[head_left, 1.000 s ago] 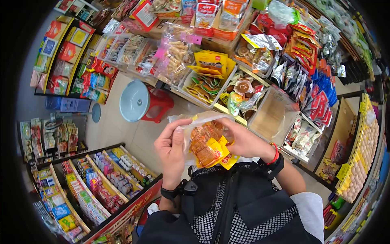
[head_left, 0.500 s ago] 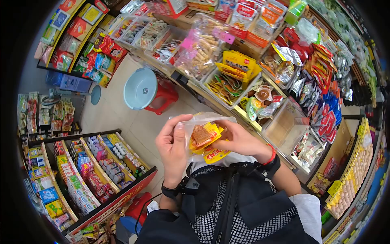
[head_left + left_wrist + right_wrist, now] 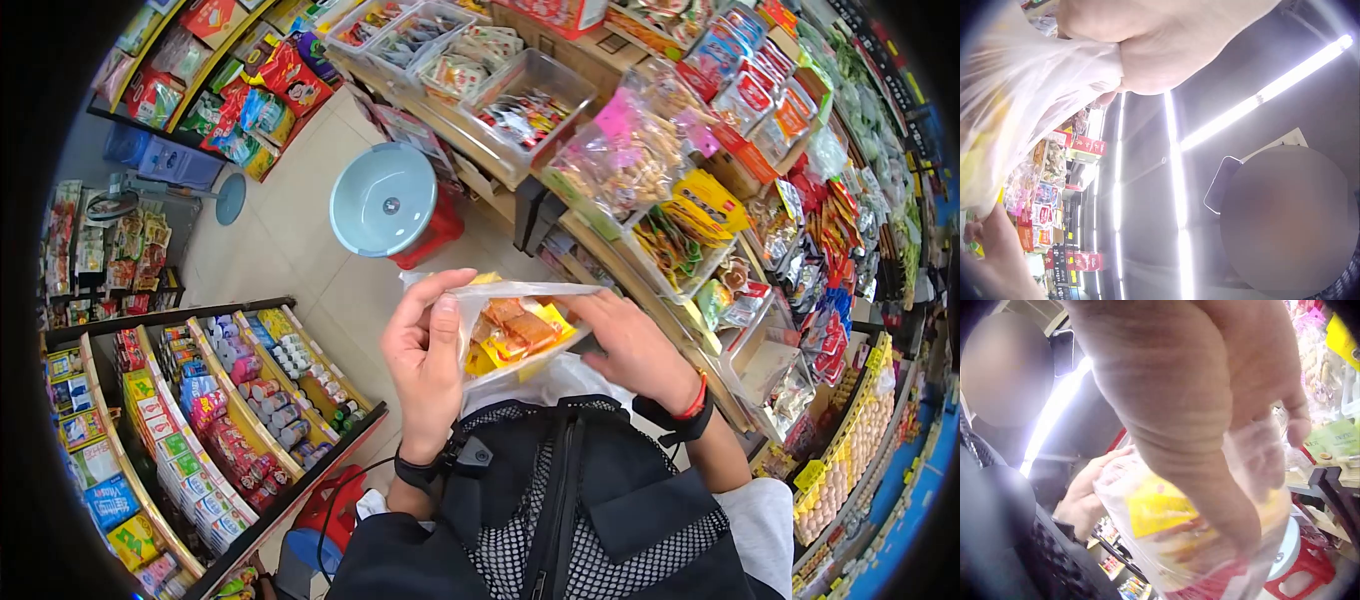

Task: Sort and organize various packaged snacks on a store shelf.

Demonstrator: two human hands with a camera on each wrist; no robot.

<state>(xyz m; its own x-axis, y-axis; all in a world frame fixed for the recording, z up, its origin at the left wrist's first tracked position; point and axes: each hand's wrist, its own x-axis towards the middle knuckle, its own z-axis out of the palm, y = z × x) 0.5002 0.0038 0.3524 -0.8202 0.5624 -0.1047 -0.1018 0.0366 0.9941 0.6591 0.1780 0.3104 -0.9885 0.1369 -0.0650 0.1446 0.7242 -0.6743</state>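
A clear plastic bag [image 3: 478,372] holds yellow packets and reddish-brown snack pieces [image 3: 522,322]. The left hand [image 3: 425,365] pinches the bag's left edge between thumb and fingers; the left wrist view shows the gathered film [image 3: 1079,69] at that hand [image 3: 1154,37]. At the bag's right side is the right hand [image 3: 640,345], its fingers at the upper rim and partly hidden. In the right wrist view the right hand [image 3: 1191,394] lies against the bag, where a yellow packet [image 3: 1160,506] shows through the film.
A blue basin [image 3: 385,200] sits on a red stool [image 3: 440,235] ahead. Snack bins [image 3: 525,110] line a wooden counter at upper right. A shelf of cans and boxes [image 3: 240,400] stands at lower left, and eggs [image 3: 850,450] are stacked at far right.
The head view has swung left, so the counter sits farther right. The right hand has drawn back from inside the bag toward its right rim, and the contents have shifted.
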